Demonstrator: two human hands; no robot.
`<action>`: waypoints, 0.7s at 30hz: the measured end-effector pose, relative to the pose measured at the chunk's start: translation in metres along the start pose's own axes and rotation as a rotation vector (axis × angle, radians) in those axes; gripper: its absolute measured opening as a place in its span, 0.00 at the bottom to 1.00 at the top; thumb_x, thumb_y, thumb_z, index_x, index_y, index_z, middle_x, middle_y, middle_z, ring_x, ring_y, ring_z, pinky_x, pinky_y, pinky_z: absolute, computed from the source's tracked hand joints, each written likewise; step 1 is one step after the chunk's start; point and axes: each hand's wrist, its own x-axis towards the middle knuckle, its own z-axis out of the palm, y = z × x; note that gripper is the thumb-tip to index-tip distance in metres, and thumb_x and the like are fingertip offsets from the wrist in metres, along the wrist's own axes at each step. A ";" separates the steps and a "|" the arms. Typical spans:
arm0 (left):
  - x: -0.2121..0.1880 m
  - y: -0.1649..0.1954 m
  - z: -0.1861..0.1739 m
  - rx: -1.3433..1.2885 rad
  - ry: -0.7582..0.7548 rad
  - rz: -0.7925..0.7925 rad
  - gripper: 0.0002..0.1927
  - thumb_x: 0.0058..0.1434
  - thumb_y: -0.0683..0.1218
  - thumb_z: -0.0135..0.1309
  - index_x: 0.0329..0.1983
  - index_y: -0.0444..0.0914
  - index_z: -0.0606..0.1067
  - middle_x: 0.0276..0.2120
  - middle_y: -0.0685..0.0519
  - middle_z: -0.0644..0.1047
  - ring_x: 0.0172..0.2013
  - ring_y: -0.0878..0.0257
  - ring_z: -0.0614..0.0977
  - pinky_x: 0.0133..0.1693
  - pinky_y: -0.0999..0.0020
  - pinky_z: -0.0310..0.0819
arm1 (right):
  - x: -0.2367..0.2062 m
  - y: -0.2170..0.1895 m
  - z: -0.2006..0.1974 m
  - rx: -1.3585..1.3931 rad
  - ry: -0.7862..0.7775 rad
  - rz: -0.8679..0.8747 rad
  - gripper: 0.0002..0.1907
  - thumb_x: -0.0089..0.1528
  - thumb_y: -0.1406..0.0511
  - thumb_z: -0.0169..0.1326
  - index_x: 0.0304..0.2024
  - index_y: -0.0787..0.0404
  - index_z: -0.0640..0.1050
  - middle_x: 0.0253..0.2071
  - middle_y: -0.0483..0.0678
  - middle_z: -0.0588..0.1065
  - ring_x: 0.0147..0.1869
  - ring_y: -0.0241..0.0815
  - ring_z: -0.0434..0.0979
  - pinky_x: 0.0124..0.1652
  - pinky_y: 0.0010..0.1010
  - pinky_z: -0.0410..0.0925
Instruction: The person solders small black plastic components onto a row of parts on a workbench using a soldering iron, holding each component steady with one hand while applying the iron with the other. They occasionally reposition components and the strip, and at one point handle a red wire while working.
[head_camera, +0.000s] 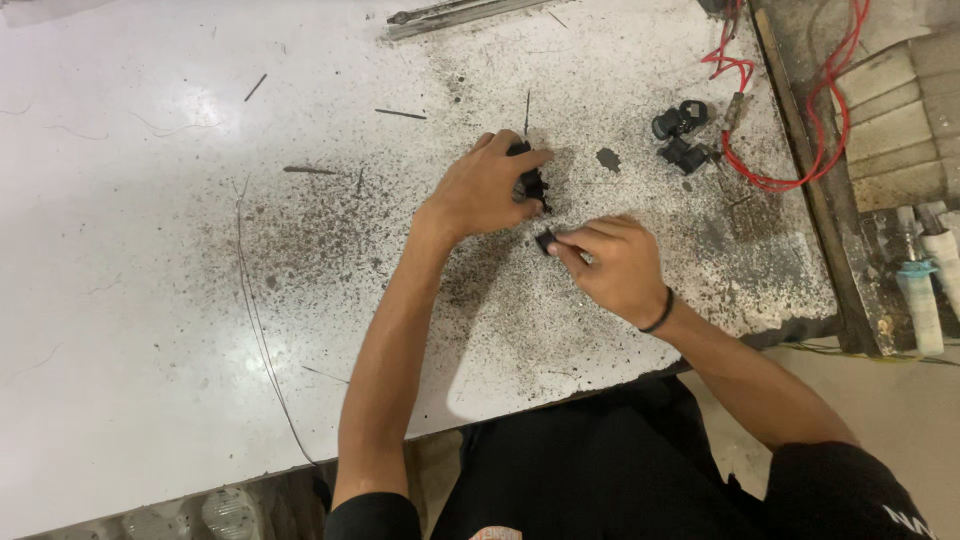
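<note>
Your left hand (490, 190) is clamped on a black plastic part (530, 183), pressing it to the white table (150, 250). Just below and right of that part, your right hand (610, 262) pinches a small black piece (545, 242) between thumb and fingertips, close to the part but not touching it. Farther right of the part lie two more black parts (680, 135), and beyond them a looped red wire (790, 150) near the table's edge.

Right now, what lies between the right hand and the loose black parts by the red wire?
Head view: only speckled tabletop and one dark flat scrap between the right hand and the black parts.
</note>
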 end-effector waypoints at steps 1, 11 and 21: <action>0.000 0.000 0.001 0.004 -0.014 -0.014 0.34 0.49 0.51 0.67 0.62 0.48 0.75 0.56 0.43 0.73 0.59 0.44 0.74 0.56 0.51 0.73 | -0.002 0.001 0.008 -0.042 0.031 -0.033 0.06 0.60 0.64 0.66 0.32 0.60 0.84 0.29 0.46 0.80 0.32 0.43 0.79 0.40 0.37 0.68; 0.001 0.012 -0.008 0.031 -0.122 -0.061 0.43 0.50 0.57 0.69 0.70 0.52 0.66 0.64 0.38 0.63 0.63 0.40 0.67 0.58 0.46 0.68 | 0.012 0.072 -0.032 -0.691 0.075 -0.140 0.21 0.53 0.72 0.57 0.50 0.61 0.84 0.61 0.54 0.78 0.62 0.50 0.77 0.58 0.46 0.64; 0.000 0.016 0.001 0.109 -0.229 -0.141 0.57 0.40 0.60 0.71 0.74 0.47 0.59 0.64 0.38 0.62 0.63 0.42 0.68 0.61 0.50 0.69 | -0.019 0.042 -0.033 -0.142 -0.130 0.023 0.17 0.59 0.58 0.68 0.45 0.62 0.83 0.38 0.50 0.78 0.33 0.44 0.78 0.31 0.32 0.71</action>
